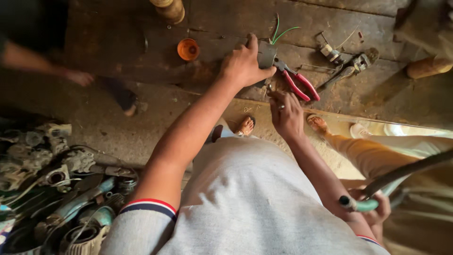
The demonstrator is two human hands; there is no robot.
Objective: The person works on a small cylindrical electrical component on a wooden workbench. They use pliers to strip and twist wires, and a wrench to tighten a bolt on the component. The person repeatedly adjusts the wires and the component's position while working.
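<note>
left hand (243,63) in a closed grip round a dull grey metal part (267,54), right hand (286,115) loosely curled, empty, near red-handled pliers (298,84)

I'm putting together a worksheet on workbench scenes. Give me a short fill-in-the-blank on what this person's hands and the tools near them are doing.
1. The left hand grips a grey part with thin ____ wires sticking up from it.
2. The pliers on the bench have ____ handles.
3. The round cap left of the left hand is ____.
4. The right hand wears a ____ on one finger.

Missing words: green; red; orange; ring
</note>
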